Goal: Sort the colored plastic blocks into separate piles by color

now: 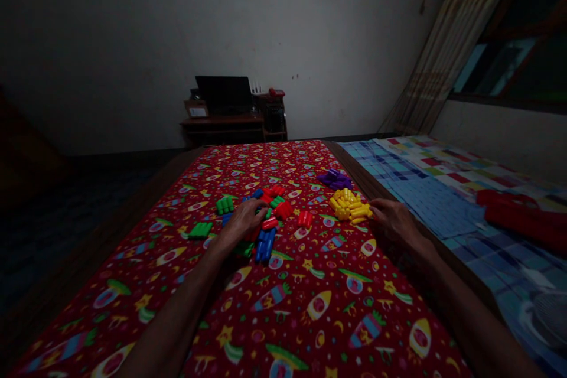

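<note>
Ribbed plastic toy blocks lie in groups on a red cloth with rocket prints. Over a mixed pile, my left hand (248,215) reaches with bent fingers; its fingertips are close to a small green block (268,212), and what they grip, if anything, is hidden. Around it lie red blocks (283,209), blue blocks (266,244) and green blocks (225,205). My right hand (392,217) is at the right edge of a heap of yellow blocks (345,204), its fingers pinched at the outermost yellow block. Behind that heap sits a group of purple blocks (335,179).
The red printed cloth (319,283) covers a long surface in front of me. To the right are a blue checked cloth (398,183), a red bundle (518,215) and a fan (549,313). A desk (224,120) with a black screen (225,93) stands against the wall.
</note>
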